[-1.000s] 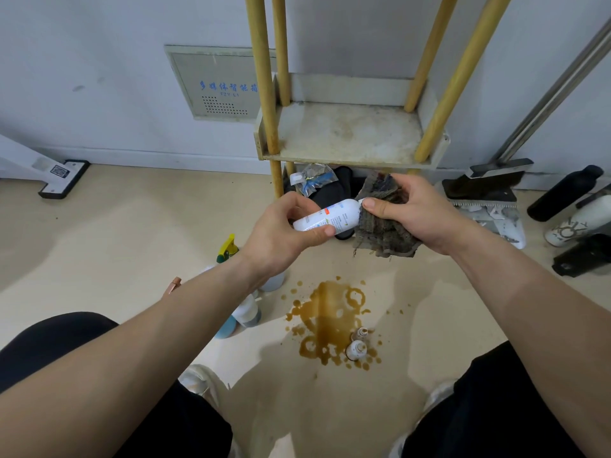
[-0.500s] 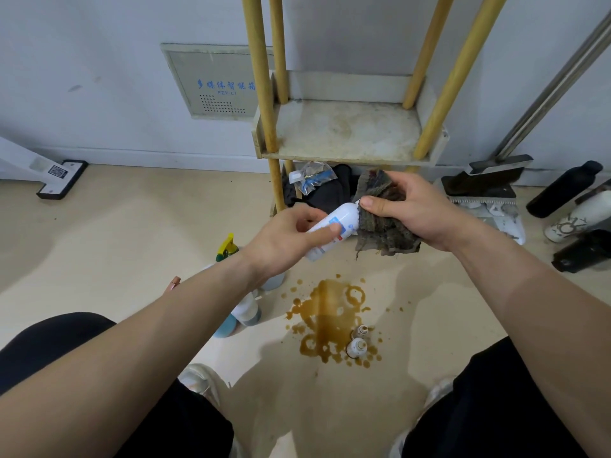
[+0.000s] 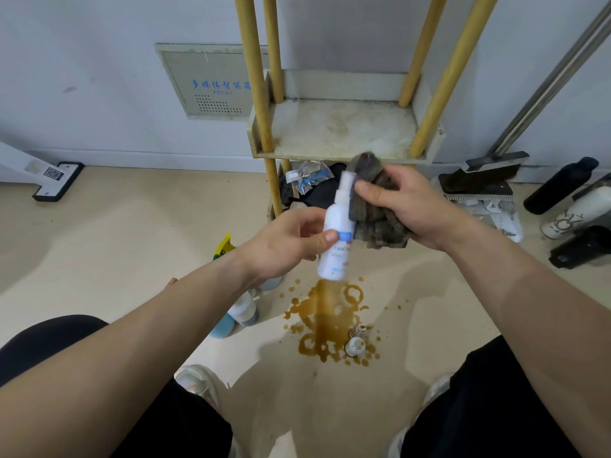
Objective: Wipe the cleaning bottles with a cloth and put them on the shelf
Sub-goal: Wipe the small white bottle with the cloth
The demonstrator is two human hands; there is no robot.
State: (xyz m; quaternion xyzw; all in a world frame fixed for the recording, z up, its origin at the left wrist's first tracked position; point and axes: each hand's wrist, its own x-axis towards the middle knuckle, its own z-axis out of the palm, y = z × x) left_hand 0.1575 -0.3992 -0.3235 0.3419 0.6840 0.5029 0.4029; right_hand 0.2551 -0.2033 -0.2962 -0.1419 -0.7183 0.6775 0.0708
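Observation:
My left hand [image 3: 284,241] grips a small white spray bottle [image 3: 336,236] around its middle, holding it nearly upright with the nozzle up. My right hand [image 3: 408,203] holds a dark grey cloth [image 3: 377,213] and presses it against the bottle's upper right side. Behind them stands the shelf [image 3: 340,127] with yellow wooden posts; its stained white board holds nothing. More bottles [image 3: 243,312] stand on the floor under my left forearm, one with a yellow-green trigger [image 3: 224,247].
A brown liquid puddle [image 3: 327,319] spreads on the beige floor, with two tiny bottles [image 3: 355,345] in it. Black and white bottles [image 3: 562,186] and a dustpan [image 3: 479,180] lie at right. A mop head [image 3: 56,180] sits at left. A bag and dark items [image 3: 310,183] sit under the shelf.
The white bottle has turned from lying sideways to nearly upright in my left hand. My right hand with the cloth has stayed against it, now near its top.

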